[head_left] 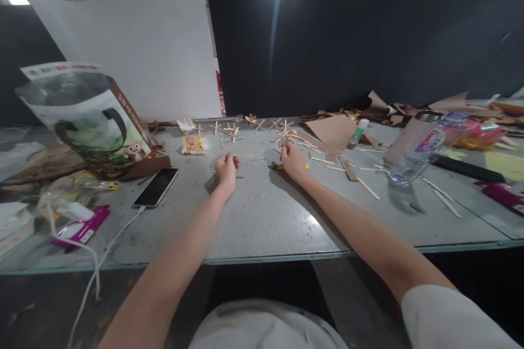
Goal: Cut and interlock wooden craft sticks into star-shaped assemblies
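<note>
My left hand (226, 170) is closed in a pinch above the grey table. What its fingers hold is too small to make out. A thin wooden stick (257, 159) lies between the two hands. To the right, my right hand (293, 160) has its fingers curled together, with a small red-and-white bit (277, 151) at their tips. Partly hidden beneath that hand is a yellow object (280, 166). Beyond the hands stand several small crossed-stick pieces (233, 132), with a pile of wooden sticks (286, 133) close past my right fingers.
On the left are a large printed bag (94, 125), a phone (156, 188) with a white cable, and a purple packet (82, 227). A small snack packet (194, 145) lies farther back. Rightward are cardboard (332, 131), a glue stick (359, 131), a clear bottle (415, 155) and loose sticks (368, 188).
</note>
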Motion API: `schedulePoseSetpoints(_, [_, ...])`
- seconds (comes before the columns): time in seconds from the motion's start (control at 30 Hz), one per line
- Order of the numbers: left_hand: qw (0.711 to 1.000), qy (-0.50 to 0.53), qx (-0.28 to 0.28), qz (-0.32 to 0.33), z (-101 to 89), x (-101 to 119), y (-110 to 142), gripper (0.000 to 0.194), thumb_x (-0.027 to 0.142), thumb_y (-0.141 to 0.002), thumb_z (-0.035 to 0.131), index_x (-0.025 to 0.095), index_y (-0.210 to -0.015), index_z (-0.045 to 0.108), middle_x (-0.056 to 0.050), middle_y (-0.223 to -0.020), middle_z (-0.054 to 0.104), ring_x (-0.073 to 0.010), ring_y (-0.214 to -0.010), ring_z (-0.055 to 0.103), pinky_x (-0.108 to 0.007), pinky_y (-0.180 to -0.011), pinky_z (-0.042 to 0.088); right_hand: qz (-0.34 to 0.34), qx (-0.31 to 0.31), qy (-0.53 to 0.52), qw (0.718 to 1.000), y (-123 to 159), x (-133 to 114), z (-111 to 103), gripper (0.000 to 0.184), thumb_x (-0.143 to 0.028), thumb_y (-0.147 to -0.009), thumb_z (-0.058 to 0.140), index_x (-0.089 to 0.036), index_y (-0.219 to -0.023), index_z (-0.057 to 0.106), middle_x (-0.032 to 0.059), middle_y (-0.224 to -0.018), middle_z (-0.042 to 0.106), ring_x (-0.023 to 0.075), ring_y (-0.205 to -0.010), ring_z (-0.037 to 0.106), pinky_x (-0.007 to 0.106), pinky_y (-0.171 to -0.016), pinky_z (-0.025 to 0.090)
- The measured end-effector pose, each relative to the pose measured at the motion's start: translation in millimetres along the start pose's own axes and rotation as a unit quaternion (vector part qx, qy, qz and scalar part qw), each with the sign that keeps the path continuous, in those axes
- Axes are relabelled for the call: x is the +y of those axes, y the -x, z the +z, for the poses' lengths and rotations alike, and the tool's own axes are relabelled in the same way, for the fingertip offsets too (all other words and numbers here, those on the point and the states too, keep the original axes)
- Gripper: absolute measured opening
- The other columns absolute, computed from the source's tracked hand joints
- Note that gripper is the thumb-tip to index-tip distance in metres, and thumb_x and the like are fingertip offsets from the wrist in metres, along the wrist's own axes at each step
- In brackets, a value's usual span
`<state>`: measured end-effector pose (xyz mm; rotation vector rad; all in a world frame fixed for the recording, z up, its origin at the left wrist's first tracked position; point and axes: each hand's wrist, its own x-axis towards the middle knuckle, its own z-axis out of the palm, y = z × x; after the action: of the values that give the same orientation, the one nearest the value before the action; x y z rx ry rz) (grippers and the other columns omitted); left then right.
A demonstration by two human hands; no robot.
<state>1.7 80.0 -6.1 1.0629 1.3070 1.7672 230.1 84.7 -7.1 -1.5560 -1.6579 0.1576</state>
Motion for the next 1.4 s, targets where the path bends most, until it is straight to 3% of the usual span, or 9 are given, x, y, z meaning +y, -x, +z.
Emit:
schedulePoseSetpoints(0.23, [0.996,-0.037,-0.072,0.045,4.4,7.2,16.5,0.04,0.029,-0.095,0.07,0.02,-0.057,0.061,0.0,-0.052,0.06,-0.0123,-0.045,0.052,-0.022,-0.048,0.038,-0.223,-0.139,0.015,0.965,20.2,-30.9,0.5,0.022,-0.037,-0.106,0.059,-0.022,-0.104,0.074,0.0084,-0.102,0.078,0.0237,-0.103,0.069,0.036,-0.105,0.042])
schedulePoseSetpoints(0.37, [0.994,-0.036,-0.092,0.047,6.7,9.0,20.0,0.04,0.032,-0.095,0.07,0.02,-0.058,0.061,-0.001,-0.053,0.061,-0.0126,-0.045,0.053,-0.022,-0.048,0.038,-0.283,-0.164,0.061,0.943,21.6,-33.4,-0.3,0.024,-0.032,-0.109,0.055,-0.019,-0.099,0.072,0.0127,-0.102,0.077,0.0261,-0.101,0.068,0.039,-0.103,0.043])
schedulePoseSetpoints(0.57, [0.995,-0.033,-0.089,0.032,8.0,10.2,20.8,0.027,0.029,-0.099,0.058,0.02,-0.078,0.07,-0.001,-0.055,0.063,-0.0133,-0.044,0.053,-0.023,-0.048,0.039,-0.228,-0.128,0.089,0.961,12.1,-21.2,-2.5,0.024,-0.026,-0.109,0.05,-0.019,-0.101,0.071,0.0138,-0.104,0.077,0.0258,-0.101,0.068,0.037,-0.1,0.043])
schedulePoseSetpoints(0.8, [0.997,-0.035,-0.058,0.034,6.1,13.8,21.3,0.025,0.021,-0.095,0.055,0.021,-0.071,0.064,0.001,-0.053,0.059,-0.0139,-0.045,0.052,-0.024,-0.049,0.036,-0.073,-0.066,0.157,0.983,-8.3,8.8,-6.0,0.026,-0.023,-0.105,0.049,-0.019,-0.098,0.074,0.0157,-0.099,0.079,0.029,-0.1,0.068,0.041,-0.097,0.04])
schedulePoseSetpoints(0.97, [0.998,-0.034,-0.038,0.037,6.1,14.7,20.9,0.026,0.018,-0.092,0.055,0.022,-0.068,0.063,0.001,-0.051,0.058,-0.014,-0.044,0.051,-0.024,-0.048,0.034,0.01,-0.033,0.189,0.981,-20.3,36.7,-24.7,0.033,-0.019,-0.1,0.047,-0.018,-0.118,0.075,0.0192,-0.114,0.078,0.0344,-0.113,0.064,0.05,-0.103,0.039])
schedulePoseSetpoints(1.07, [0.998,-0.032,-0.03,0.037,6.3,14.8,21.1,0.026,0.017,-0.091,0.055,0.022,-0.067,0.063,0.001,-0.05,0.058,-0.0138,-0.043,0.05,-0.024,-0.048,0.034,0.06,-0.008,0.205,0.977,-23.2,53.6,-40.1,0.042,-0.018,-0.1,0.039,-0.01,-0.122,0.075,0.0262,-0.124,0.073,0.0396,-0.121,0.059,0.057,-0.106,0.038])
schedulePoseSetpoints(1.13, [0.999,-0.029,-0.023,0.039,6.1,15.1,21.1,0.026,0.018,-0.091,0.055,0.022,-0.067,0.064,0.001,-0.05,0.058,-0.0138,-0.043,0.05,-0.023,-0.048,0.033,0.08,0.003,0.213,0.974,-23.1,63.5,-46.2,0.047,-0.016,-0.099,0.039,-0.008,-0.131,0.071,0.0288,-0.136,0.067,0.0424,-0.13,0.053,0.058,-0.108,0.037])
schedulePoseSetpoints(1.27, [0.999,-0.028,-0.006,0.045,4.8,16.1,20.4,0.025,0.019,-0.091,0.054,0.021,-0.068,0.064,0.002,-0.05,0.057,-0.0143,-0.044,0.051,-0.024,-0.049,0.034,0.086,-0.008,0.217,0.972,-22.3,76.2,-44.7,0.052,-0.018,-0.098,0.042,-0.011,-0.146,0.061,0.0248,-0.153,0.058,0.0407,-0.141,0.044,0.057,-0.113,0.034])
schedulePoseSetpoints(1.4, [0.998,-0.035,0.009,0.044,3.5,16.4,19.4,0.025,0.017,-0.089,0.051,0.022,-0.068,0.064,0.002,-0.05,0.056,-0.0153,-0.045,0.052,-0.025,-0.051,0.037,0.088,-0.044,0.218,0.971,-25.3,79.6,-36.7,0.042,-0.019,-0.098,0.046,-0.012,-0.129,0.073,0.0247,-0.131,0.072,0.0383,-0.126,0.057,0.055,-0.111,0.036])
